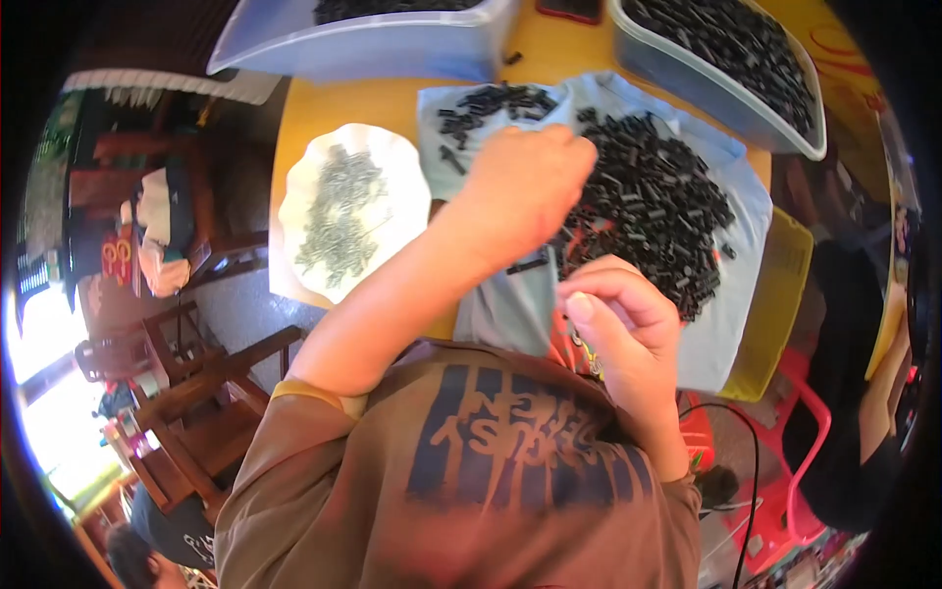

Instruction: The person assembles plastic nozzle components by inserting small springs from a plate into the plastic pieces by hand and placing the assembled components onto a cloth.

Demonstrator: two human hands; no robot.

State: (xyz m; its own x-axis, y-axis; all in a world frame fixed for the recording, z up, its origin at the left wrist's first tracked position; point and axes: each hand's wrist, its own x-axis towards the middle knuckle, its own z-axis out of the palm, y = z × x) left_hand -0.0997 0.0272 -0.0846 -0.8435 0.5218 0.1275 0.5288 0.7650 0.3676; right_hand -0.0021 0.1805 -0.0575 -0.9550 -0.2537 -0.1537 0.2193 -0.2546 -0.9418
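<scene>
My left hand (533,182) reaches over the light blue cloth (741,172), between a small group of black tube-like pieces (496,106) and a large heap of the same pieces (657,206). Its fingers are curled closed, and what they hold, if anything, is hidden. Close to my body, at the near edge of the heap, my right hand (633,319) has thumb and forefinger pinched together. Whatever is in that pinch is too small to make out. Left of my left forearm is a white scalloped plate (402,167) with many thin, small metal pieces (343,216) on it.
Two plastic bins of black pieces, one bluish (412,49) and one clear (726,88), stand at the table's far side. A yellow crate (780,304) is at the right, beside a pink plastic chair (810,422). Wooden stools (206,422) stand at the left. Another person sits at the right.
</scene>
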